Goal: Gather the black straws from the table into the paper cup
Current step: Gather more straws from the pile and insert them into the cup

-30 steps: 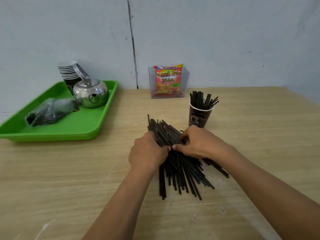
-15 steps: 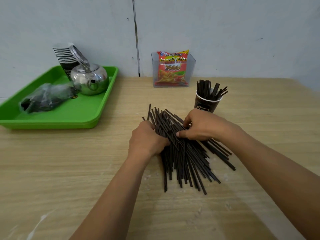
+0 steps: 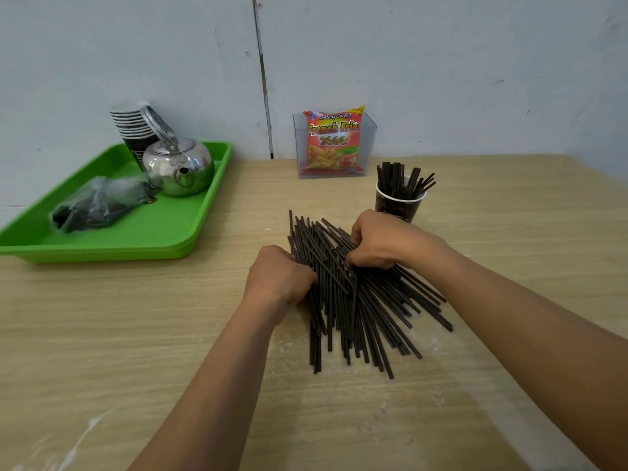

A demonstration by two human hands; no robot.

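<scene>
A fanned pile of black straws (image 3: 360,307) lies on the wooden table (image 3: 136,334) in the middle of the view. My left hand (image 3: 277,278) is at the pile's left edge with its fingers curled around some straws. My right hand (image 3: 380,243) sits on the pile's upper right part, fingers curled into the straws. Just behind my right hand stands a dark paper cup (image 3: 399,202) with several black straws upright in it.
A green tray (image 3: 153,232) at the left holds a steel kettle (image 3: 178,168), a stack of paper cups (image 3: 131,127) and a plastic bag (image 3: 98,205). A clear box with a snack packet (image 3: 334,142) stands against the wall.
Both hands stay on the pile. The right hand has shifted slightly up and right on the straws, and the straws under the hands are bunched a little tighter.
</scene>
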